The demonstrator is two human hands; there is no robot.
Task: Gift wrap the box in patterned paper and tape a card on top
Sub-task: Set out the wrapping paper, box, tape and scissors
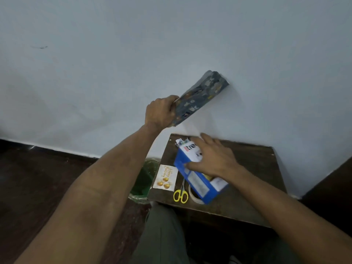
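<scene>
My left hand [159, 111] grips a folded bundle of dark blue patterned paper [200, 96] and holds it up in front of the wall, above the small table. A blue and white box [196, 180] lies tilted on the dark wooden table [257, 168]. My right hand [213, 159] lies over the box's top, fingers spread, thumb on its blue side. A white card with gold ornaments [165, 178] lies flat at the table's left edge. Yellow-handled scissors [181, 193] and a roll of tape [194, 197] lie beside the box, which covers part of the roll.
A green bin with a plastic liner [142, 180] stands on the floor left of the table. The pale wall [171, 44] rises directly behind the table. A crumpled paper scrap [181, 142] lies at the table's back. My legs [163, 235] are below the table's front edge.
</scene>
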